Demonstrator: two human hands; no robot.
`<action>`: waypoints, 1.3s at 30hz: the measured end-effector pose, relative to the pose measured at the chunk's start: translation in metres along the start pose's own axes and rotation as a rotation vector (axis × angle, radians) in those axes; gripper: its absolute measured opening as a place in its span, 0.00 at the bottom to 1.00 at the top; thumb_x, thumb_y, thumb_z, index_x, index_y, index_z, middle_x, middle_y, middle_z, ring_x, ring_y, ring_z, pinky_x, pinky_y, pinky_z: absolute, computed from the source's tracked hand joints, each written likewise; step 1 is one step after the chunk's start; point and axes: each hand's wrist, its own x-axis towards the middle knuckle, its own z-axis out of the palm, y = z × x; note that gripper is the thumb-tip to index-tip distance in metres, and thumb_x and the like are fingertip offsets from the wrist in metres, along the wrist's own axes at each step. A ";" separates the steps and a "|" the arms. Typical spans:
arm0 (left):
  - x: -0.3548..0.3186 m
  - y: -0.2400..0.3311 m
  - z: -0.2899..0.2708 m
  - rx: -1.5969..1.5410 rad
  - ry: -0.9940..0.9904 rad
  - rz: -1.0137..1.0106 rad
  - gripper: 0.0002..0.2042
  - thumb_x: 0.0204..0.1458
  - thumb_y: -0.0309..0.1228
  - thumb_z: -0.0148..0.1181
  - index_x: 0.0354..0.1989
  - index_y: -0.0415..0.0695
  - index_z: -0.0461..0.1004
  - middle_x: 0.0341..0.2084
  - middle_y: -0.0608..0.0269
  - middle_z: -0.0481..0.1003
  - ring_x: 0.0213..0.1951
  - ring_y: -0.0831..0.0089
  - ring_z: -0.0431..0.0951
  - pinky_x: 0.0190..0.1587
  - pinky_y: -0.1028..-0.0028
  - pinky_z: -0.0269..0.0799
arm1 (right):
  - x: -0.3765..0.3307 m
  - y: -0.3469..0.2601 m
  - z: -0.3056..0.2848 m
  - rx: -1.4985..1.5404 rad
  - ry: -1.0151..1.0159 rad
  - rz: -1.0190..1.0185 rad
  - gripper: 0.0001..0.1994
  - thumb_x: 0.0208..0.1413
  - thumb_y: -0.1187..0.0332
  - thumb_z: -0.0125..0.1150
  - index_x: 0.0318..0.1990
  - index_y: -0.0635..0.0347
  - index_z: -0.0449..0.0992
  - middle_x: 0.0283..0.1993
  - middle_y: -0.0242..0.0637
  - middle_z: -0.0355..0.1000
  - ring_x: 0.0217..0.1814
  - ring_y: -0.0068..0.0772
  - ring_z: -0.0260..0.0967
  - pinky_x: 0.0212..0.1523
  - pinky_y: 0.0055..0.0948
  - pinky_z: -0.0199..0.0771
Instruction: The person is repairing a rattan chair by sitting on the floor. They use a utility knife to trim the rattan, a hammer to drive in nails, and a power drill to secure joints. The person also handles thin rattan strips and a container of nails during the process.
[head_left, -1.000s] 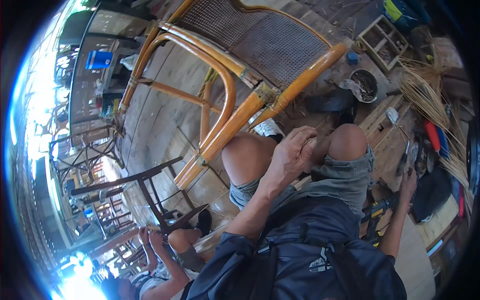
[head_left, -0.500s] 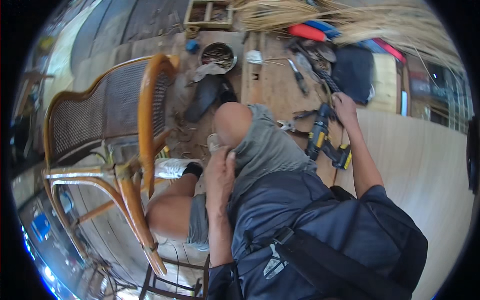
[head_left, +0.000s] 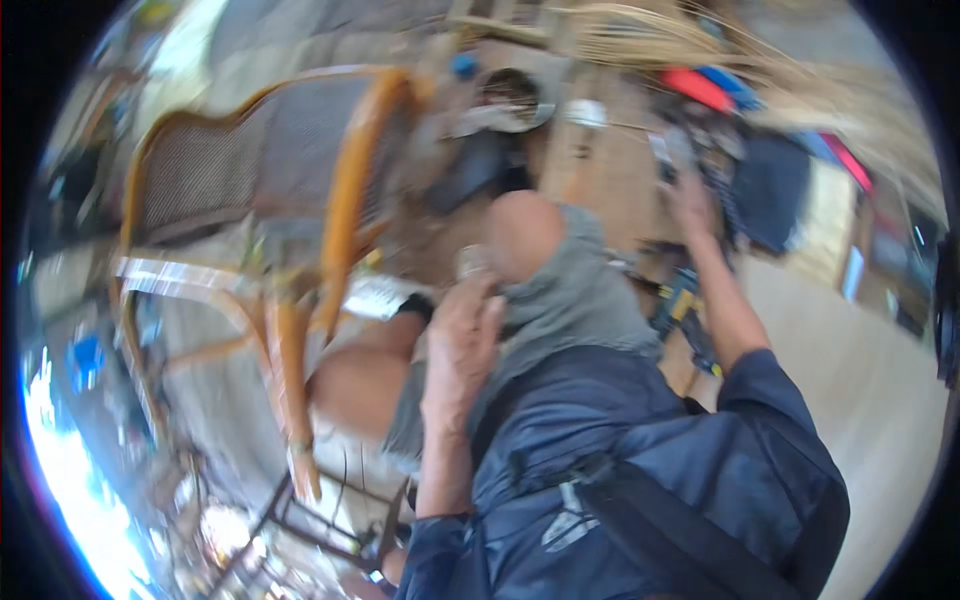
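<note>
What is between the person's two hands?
In the head view, the raised knee and grey shorts lie between the left hand, resting by the shorts, and the right hand, reaching toward blurred tools.

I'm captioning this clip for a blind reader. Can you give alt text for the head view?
Blurred view down at a seated person: the left hand rests between the knees, the right hand reaches toward tools on the wooden floor. A cane-backed wooden chair lies tipped at left.
</note>
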 end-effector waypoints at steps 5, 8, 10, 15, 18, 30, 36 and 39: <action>-0.036 0.019 -0.088 0.112 0.550 0.135 0.12 0.50 0.23 0.55 0.43 0.38 0.74 0.41 0.54 0.75 0.48 0.59 0.74 0.53 0.65 0.66 | 0.004 0.041 -0.005 0.149 0.028 -0.026 0.23 0.49 0.62 0.61 0.53 0.63 0.72 0.46 0.52 0.74 0.48 0.46 0.72 0.48 0.37 0.69; -0.063 -0.001 -0.128 0.427 0.980 -0.008 0.12 0.51 0.25 0.54 0.43 0.37 0.73 0.41 0.52 0.75 0.49 0.55 0.73 0.54 0.62 0.66 | -0.030 0.008 -0.038 0.626 0.158 0.012 0.18 0.51 0.65 0.59 0.48 0.64 0.74 0.33 0.35 0.72 0.28 0.26 0.69 0.29 0.25 0.69; -0.064 -0.032 -0.146 0.561 1.057 -0.176 0.12 0.53 0.28 0.53 0.43 0.37 0.73 0.40 0.51 0.75 0.47 0.52 0.73 0.52 0.61 0.66 | -0.079 -0.071 -0.103 0.901 -0.100 0.028 0.18 0.53 0.65 0.58 0.49 0.64 0.73 0.30 0.30 0.69 0.25 0.20 0.64 0.24 0.20 0.63; -0.053 -0.049 -0.146 0.511 0.904 -0.415 0.14 0.58 0.39 0.51 0.42 0.42 0.74 0.36 0.53 0.77 0.41 0.53 0.76 0.45 0.60 0.69 | -0.125 -0.184 -0.126 0.946 -0.519 -0.264 0.17 0.54 0.68 0.58 0.51 0.62 0.72 0.27 0.24 0.62 0.21 0.11 0.55 0.19 0.14 0.54; -0.050 -0.043 -0.156 0.494 0.741 -0.576 0.21 0.59 0.50 0.45 0.39 0.45 0.75 0.30 0.54 0.77 0.37 0.54 0.76 0.40 0.60 0.70 | -0.154 -0.253 -0.146 0.796 -0.704 -0.560 0.18 0.53 0.71 0.58 0.52 0.64 0.71 0.34 0.29 0.68 0.31 0.16 0.63 0.32 0.18 0.65; -0.051 -0.047 -0.161 0.482 0.764 -0.590 0.22 0.56 0.52 0.49 0.28 0.43 0.75 0.23 0.52 0.76 0.31 0.54 0.76 0.34 0.57 0.69 | -0.188 -0.368 -0.196 0.371 -0.700 -0.978 0.16 0.55 0.68 0.60 0.49 0.67 0.72 0.39 0.32 0.73 0.41 0.19 0.68 0.45 0.21 0.68; -0.052 -0.052 -0.160 0.504 0.792 -0.542 0.20 0.55 0.50 0.51 0.28 0.44 0.75 0.22 0.56 0.75 0.29 0.57 0.76 0.33 0.59 0.69 | -0.194 -0.384 -0.194 0.315 -0.699 -0.946 0.17 0.55 0.68 0.59 0.49 0.67 0.73 0.34 0.32 0.71 0.40 0.19 0.67 0.43 0.21 0.68; -0.052 -0.053 -0.160 0.497 0.802 -0.518 0.19 0.55 0.49 0.52 0.29 0.44 0.74 0.21 0.57 0.75 0.29 0.58 0.76 0.33 0.60 0.69 | -0.190 -0.387 -0.188 0.300 -0.616 -1.052 0.16 0.55 0.68 0.59 0.49 0.68 0.73 0.33 0.33 0.71 0.36 0.19 0.67 0.39 0.22 0.69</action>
